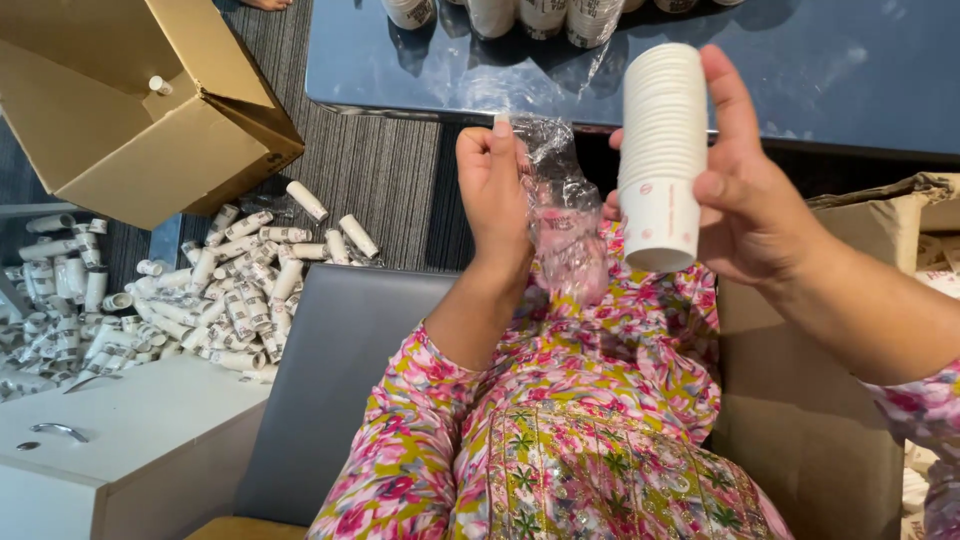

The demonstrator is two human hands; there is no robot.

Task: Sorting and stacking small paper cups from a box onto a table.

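Right hand (745,205) fingers wrapped around cup stack (660,155), left hand (493,190) fingers pinching clear wrap (562,215), dark bench (800,70) beyond

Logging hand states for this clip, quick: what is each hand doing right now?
Left hand: closed, pinching the crumpled clear plastic wrapper.
Right hand: closed around the tall stack of white paper cups, held up off the lap.

Head camera looks steeply down, close in.
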